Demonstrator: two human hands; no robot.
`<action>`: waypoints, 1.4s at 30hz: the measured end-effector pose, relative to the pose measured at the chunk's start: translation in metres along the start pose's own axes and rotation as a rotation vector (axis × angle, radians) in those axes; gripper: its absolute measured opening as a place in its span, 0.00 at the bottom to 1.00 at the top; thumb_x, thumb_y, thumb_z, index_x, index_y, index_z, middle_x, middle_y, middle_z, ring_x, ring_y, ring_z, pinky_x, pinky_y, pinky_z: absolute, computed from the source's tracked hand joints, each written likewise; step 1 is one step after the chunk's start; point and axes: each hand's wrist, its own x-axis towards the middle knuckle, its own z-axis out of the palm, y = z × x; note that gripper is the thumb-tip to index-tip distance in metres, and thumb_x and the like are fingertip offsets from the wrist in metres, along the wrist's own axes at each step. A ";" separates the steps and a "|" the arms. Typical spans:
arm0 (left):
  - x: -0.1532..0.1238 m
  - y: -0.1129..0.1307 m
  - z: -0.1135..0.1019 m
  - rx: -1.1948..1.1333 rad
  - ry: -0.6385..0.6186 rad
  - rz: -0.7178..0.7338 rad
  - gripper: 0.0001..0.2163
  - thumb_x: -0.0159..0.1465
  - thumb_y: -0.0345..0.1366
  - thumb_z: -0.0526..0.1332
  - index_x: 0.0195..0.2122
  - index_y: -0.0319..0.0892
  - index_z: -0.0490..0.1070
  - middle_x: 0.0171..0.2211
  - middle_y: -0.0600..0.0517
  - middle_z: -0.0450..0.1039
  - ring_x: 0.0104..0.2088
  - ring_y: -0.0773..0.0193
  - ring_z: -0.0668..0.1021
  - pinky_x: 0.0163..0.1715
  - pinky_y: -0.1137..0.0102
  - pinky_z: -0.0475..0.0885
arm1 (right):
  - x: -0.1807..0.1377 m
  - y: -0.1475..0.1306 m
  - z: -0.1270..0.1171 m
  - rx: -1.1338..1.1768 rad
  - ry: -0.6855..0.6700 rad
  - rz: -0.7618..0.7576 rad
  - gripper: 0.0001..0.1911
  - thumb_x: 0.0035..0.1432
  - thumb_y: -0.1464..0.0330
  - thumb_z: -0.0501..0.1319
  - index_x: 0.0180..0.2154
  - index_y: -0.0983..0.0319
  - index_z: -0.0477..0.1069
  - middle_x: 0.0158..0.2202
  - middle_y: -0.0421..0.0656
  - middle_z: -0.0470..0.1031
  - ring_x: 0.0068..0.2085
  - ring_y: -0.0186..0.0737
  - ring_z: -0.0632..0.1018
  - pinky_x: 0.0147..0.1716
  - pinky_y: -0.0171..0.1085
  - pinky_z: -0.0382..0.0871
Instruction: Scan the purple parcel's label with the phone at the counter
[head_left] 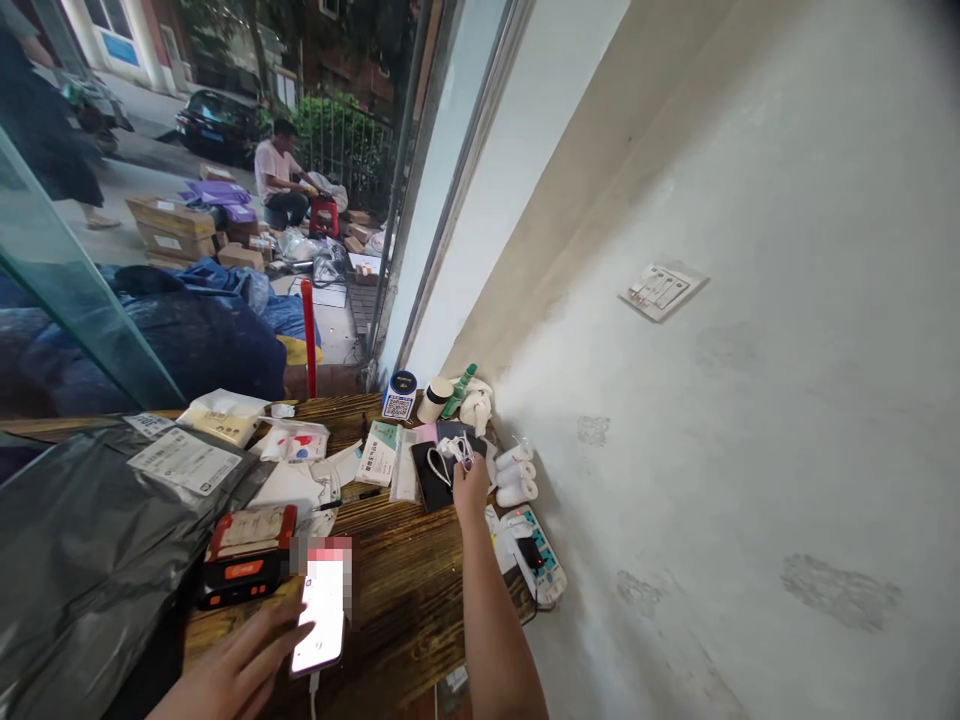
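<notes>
My left hand (238, 662) rests at the near edge of a dark wooden table (405, 590), fingers spread and touching the lit screen of a phone (322, 612) that lies flat. My right hand (469, 484) reaches far across the table and pinches a white cable (454, 455) lying over a black pad (433, 478). An orange and black label printer (244, 558) sits just behind the phone. Three white paper rolls (517, 474) lie to the right of the right hand.
A white power strip (534, 555) lies by the white wall. Grey parcel bags (82, 560), paper packets (294, 442), a pen (352, 497), a QR stand (400, 396) and a green bottle (459, 390) crowd the table. Outside, a person (279, 182) sits among cardboard boxes.
</notes>
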 end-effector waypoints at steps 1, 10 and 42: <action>0.024 0.007 -0.007 0.054 0.068 0.012 0.22 0.65 0.32 0.53 0.59 0.61 0.67 0.57 0.58 0.73 0.52 0.63 0.78 0.53 0.72 0.73 | -0.008 -0.004 -0.014 0.033 0.008 -0.042 0.20 0.60 0.71 0.52 0.52 0.73 0.65 0.46 0.60 0.75 0.46 0.49 0.77 0.46 0.44 0.71; 0.134 0.090 -0.054 -0.370 -0.021 -0.115 0.48 0.49 0.35 0.72 0.68 0.46 0.48 0.67 0.39 0.56 0.67 0.39 0.57 0.64 0.38 0.53 | -0.133 -0.053 -0.126 0.101 -0.579 -0.491 0.17 0.51 0.74 0.54 0.43 0.61 0.71 0.38 0.45 0.75 0.39 0.44 0.74 0.39 0.39 0.66; 0.023 0.059 -0.021 -0.875 -0.459 -0.523 0.25 0.61 0.58 0.47 0.45 0.42 0.67 0.45 0.43 0.76 0.48 0.49 0.75 0.54 0.61 0.66 | -0.286 -0.048 0.024 0.752 -0.247 0.002 0.14 0.59 0.56 0.60 0.34 0.61 0.73 0.30 0.45 0.78 0.32 0.41 0.78 0.33 0.37 0.74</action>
